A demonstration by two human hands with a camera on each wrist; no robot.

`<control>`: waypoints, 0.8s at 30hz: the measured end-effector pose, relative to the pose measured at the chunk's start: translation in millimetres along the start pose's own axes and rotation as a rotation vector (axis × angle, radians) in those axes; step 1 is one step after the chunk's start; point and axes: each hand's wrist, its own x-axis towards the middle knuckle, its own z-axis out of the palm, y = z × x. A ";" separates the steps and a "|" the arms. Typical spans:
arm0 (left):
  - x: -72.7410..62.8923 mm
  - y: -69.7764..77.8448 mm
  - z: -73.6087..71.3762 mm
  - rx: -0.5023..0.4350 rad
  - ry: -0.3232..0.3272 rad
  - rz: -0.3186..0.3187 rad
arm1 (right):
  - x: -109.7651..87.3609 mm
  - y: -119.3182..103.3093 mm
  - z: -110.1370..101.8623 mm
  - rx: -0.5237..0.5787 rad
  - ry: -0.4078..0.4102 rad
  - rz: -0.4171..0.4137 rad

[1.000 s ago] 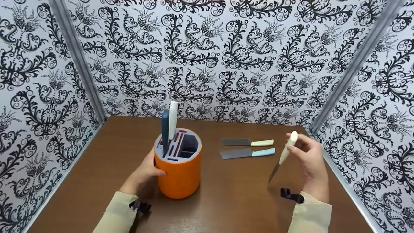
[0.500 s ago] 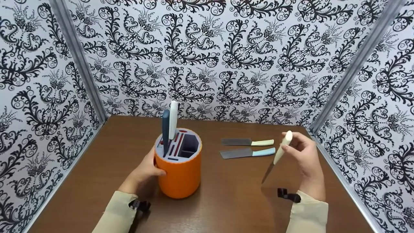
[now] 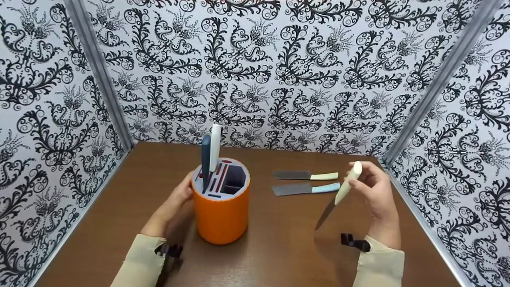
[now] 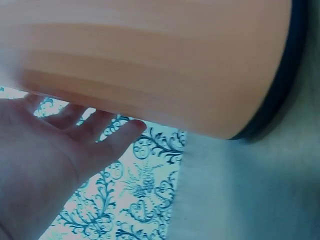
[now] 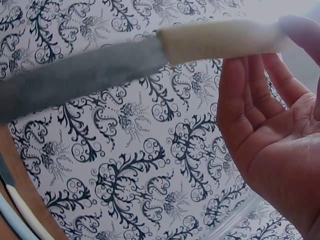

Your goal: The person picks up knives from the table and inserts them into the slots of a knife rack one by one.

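An orange knife block (image 3: 221,219) with a grey slotted top stands left of centre. A white-handled knife (image 3: 215,147) and a dark blue-handled knife (image 3: 205,159) are upright in its slots. My left hand (image 3: 181,195) lies along the block's left side; in the left wrist view its loosely extended fingers (image 4: 117,142) reach the orange wall, where contact is hard to judge. My right hand (image 3: 376,191) pinches a knife by its cream handle (image 3: 348,183) between thumb and fingers. That knife's blade (image 5: 85,72) slants down and left above the table.
Two cleavers lie on the brown table (image 3: 279,255) between block and right hand: one with a cream handle (image 3: 324,176), one with a light blue handle (image 3: 326,187). Patterned panels (image 3: 255,79) enclose the back and sides.
My right hand has moved slightly left with the knife, whose blade now slants further left. The left thumb has come off the block's front and that hand has loosened.
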 end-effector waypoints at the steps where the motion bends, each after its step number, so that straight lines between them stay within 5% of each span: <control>1: -0.3 3.0 -1.5 0.009 0.014 0.025 | 0.2 -0.7 1.1 0.025 -0.013 -0.007; 4: -1.8 13.4 -4.7 0.027 0.083 0.104 | 0.8 -3.1 4.7 0.066 -0.032 -0.017; 7: -1.3 24.7 -2.3 0.018 0.230 0.149 | 0.9 -6.1 8.0 0.081 -0.046 -0.026; 14: 7.1 56.0 12.3 0.164 0.871 0.245 | 0.6 -11.5 19.9 0.065 -0.076 -0.042; 16: 7.6 65.3 14.5 0.169 0.993 0.272 | 0.8 -13.3 24.5 0.044 -0.086 -0.048; 19: 6.5 81.2 20.3 0.103 1.056 0.322 | 0.6 -15.6 30.9 -0.001 -0.093 -0.055; 24: 3.1 102.3 35.3 0.036 1.031 0.427 | -0.3 -16.5 39.2 -0.044 -0.109 -0.058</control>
